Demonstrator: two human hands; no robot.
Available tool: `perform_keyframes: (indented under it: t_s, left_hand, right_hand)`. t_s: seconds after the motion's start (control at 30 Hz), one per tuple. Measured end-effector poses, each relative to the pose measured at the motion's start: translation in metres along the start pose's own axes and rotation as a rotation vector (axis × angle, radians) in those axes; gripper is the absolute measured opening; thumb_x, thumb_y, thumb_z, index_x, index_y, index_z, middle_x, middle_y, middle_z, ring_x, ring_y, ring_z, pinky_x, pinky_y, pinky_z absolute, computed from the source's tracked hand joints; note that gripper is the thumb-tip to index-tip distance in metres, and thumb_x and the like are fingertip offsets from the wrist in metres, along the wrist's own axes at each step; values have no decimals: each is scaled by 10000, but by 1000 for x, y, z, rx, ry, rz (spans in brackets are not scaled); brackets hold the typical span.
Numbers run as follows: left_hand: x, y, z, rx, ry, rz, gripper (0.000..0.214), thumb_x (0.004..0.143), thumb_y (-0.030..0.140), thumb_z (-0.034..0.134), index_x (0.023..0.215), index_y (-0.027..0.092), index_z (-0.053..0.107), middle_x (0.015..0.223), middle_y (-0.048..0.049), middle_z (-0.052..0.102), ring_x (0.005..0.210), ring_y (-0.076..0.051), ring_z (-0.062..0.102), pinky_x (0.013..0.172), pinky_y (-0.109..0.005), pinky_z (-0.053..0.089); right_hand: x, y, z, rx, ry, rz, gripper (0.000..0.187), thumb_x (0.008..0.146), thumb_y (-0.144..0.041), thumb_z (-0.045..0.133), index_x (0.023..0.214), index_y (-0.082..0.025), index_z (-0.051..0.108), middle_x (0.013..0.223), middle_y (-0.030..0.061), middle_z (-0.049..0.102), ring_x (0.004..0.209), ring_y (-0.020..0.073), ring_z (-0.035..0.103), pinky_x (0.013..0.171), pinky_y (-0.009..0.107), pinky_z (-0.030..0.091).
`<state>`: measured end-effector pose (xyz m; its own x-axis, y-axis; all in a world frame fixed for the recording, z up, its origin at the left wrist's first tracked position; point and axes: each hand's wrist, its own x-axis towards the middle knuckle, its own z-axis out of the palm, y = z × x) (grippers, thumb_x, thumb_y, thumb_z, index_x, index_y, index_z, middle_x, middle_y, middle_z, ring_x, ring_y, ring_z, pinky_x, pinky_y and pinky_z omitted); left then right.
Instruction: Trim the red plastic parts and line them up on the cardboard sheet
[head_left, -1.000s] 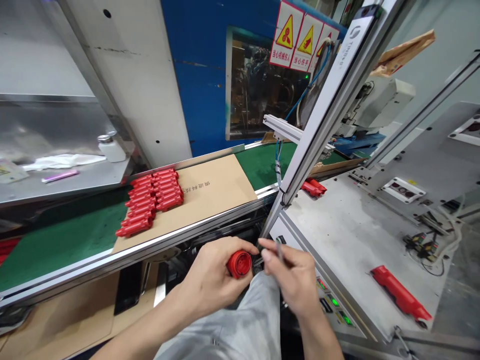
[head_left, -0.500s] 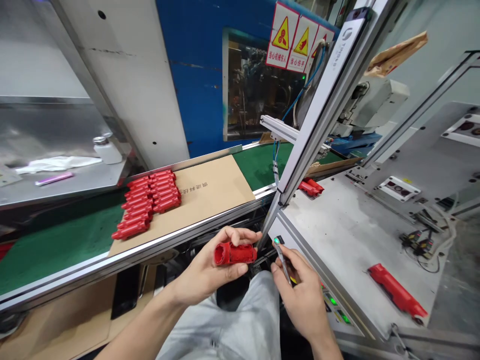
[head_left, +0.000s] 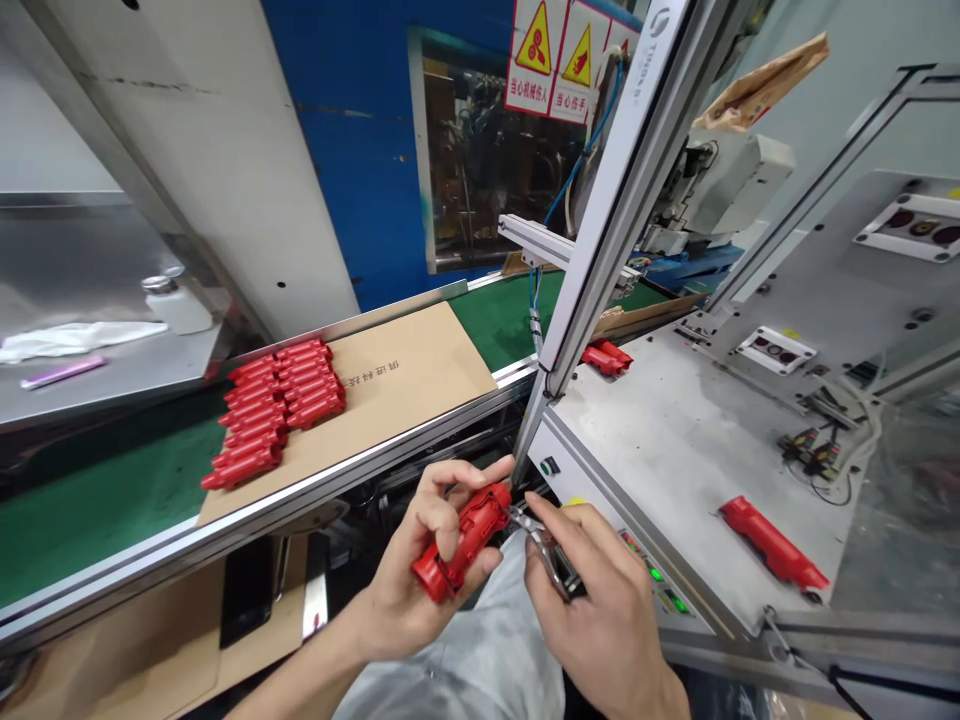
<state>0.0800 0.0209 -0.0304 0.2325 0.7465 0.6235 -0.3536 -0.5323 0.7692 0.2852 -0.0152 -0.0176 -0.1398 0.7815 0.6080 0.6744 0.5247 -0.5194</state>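
- Fingers of the left hand (head_left: 409, 570) curl partway round a hollow red part (head_left: 471, 532), thumb beneath its near side; it lies tilted across the palm, its upper end towards the right hand, presumably so that end is steady and in reach.
- Closed loosely round a small metal tool (head_left: 553, 562), nippers by its shape, the right hand (head_left: 604, 605) has its index finger stretched along it, probably for fine aim. The tip is at the part's upper end; whether it touches, I cannot tell.
- Below both hands lie grey trousers (head_left: 491, 625), the person being apparently seated.
- Right of the right hand, a single red piece (head_left: 776, 548) rests on a pale bench (head_left: 660, 430), lying apart from the others, perhaps to avoid mixing.
- Beyond the left hand and to its left, red pieces in two columns (head_left: 277, 405) lie side by side on a cardboard sheet (head_left: 420, 360), likely for easy counting; the sheet probably shields them from the green belt (head_left: 97, 500) under it.
- Farther ahead of both hands, warning signs (head_left: 551, 60) face outward on a blue machine (head_left: 337, 150), presumably for easy reading.
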Motion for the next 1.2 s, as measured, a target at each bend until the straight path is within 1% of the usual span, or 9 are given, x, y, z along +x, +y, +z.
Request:
perform_keyframes:
  t_s: [0.13, 0.3, 0.43, 0.67, 0.73, 0.87, 0.93, 1.07, 1.2]
  left_hand:
    - [1, -3, 5, 70, 6, 79, 399, 932, -125, 675, 947, 213, 464, 1337, -55, 509, 1564, -349, 545, 1307, -393, 501]
    - [-3, -7, 6, 182, -40, 179, 451, 888, -211, 621, 945, 206, 461, 1365, -49, 514, 1594, -386, 496, 1305, -515, 520]
    - [-8, -16, 5, 225, -44, 278, 480, 849, -262, 604, 883, 192, 453, 1376, -14, 511, 1573, -378, 523, 1297, -501, 542]
    - [-10, -28, 2, 235, -73, 372, 515, 805, -309, 586, 865, 184, 448, 1401, -8, 529, 1562, -437, 523, 1269, -607, 562]
    - [-10, -30, 1, 237, -85, 379, 513, 804, -302, 598, 872, 184, 447, 1412, -11, 530, 1554, -449, 529, 1260, -626, 567]
    - [-10, -29, 0, 230, -89, 360, 504, 809, -290, 616, 852, 178, 433, 1403, -5, 534, 1540, -458, 543, 1241, -598, 595]
    - [-8, -26, 1, 214, -86, 342, 486, 838, -260, 627, 853, 181, 424, 1373, -7, 548, 1523, -457, 563, 1233, -616, 596]
    - [-3, -18, 6, 157, -76, 288, 436, 908, -161, 656, 916, 205, 420, 1301, -29, 575, 1476, -461, 615, 1189, -669, 610]
    - [-2, -16, 10, 116, -34, 237, 414, 942, -91, 680, 913, 217, 405, 1247, -30, 573, 1465, -445, 632, 1191, -620, 620]
  right_hand:
    - [1, -4, -1, -54, 32, -57, 481, 982, -83, 663, 1454, -174, 677, 958, 56, 710, 857, 192, 690, 741, 348, 577]
    - [3, -7, -5, -101, 60, -84, 489, 971, -69, 673, 1452, -153, 675, 917, 52, 706, 808, 191, 667, 725, 350, 576]
    - [3, -9, -7, -83, 62, -75, 464, 975, -76, 674, 1431, -153, 691, 906, 49, 713, 790, 182, 671, 714, 340, 577]
    - [0, -7, -5, -69, 78, -87, 450, 965, -48, 694, 1405, -141, 720, 873, 41, 706, 766, 170, 666, 688, 323, 549]
    - [-1, -6, -5, -93, 81, -102, 440, 966, -50, 701, 1397, -134, 724, 867, 40, 706, 755, 167, 663, 693, 326, 546]
    - [-1, -3, -7, -98, 67, -121, 426, 973, -51, 702, 1391, -131, 727, 852, 32, 694, 726, 157, 649, 674, 318, 534]
    - [-1, 0, -7, -94, 60, -133, 434, 972, -46, 701, 1397, -131, 723, 853, 33, 692, 722, 155, 644, 662, 315, 530]
    - [-1, 8, -5, -65, 55, -173, 454, 968, -43, 702, 1413, -131, 707, 873, 38, 705, 729, 154, 645, 661, 306, 542]
    - [-3, 15, 0, -38, 86, -206, 470, 952, -25, 704, 1411, -126, 699, 913, 52, 728, 765, 154, 659, 707, 299, 580]
